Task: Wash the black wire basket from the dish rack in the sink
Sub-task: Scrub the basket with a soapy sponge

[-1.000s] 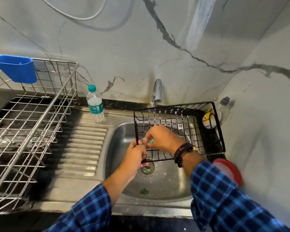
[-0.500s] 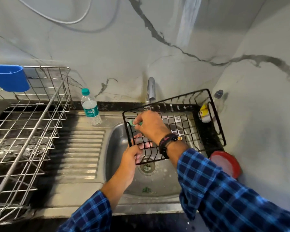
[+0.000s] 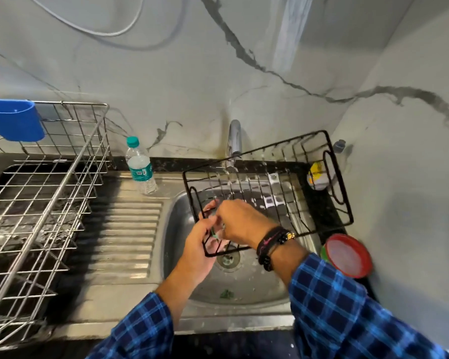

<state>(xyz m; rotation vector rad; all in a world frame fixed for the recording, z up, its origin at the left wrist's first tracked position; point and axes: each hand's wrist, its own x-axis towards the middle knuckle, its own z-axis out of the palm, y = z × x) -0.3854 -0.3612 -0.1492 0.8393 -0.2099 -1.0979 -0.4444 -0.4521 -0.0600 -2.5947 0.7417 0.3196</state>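
Note:
The black wire basket (image 3: 293, 193) hangs tilted over the steel sink (image 3: 254, 286), under the tap (image 3: 234, 141), with water running onto it. My left hand (image 3: 196, 248) grips the basket's near left corner, fingers curled round the wire. My right hand (image 3: 240, 221) is inside the basket at that same corner and pinches a small green scrubber (image 3: 214, 234) against the wires. Most of the scrubber is hidden by my fingers.
A steel dish rack (image 3: 44, 203) with a blue cup holder (image 3: 13, 120) fills the left counter. A water bottle (image 3: 140, 167) stands by the drainboard (image 3: 125, 231). Right of the sink are a red-rimmed lid (image 3: 347, 255), a yellow and white object (image 3: 316, 176) and a small bottle (image 3: 339, 146).
The right hand has moved the scrubber from the basket's upper left edge down toward the near left corner by my left hand. The basket has stayed tilted over the sink.

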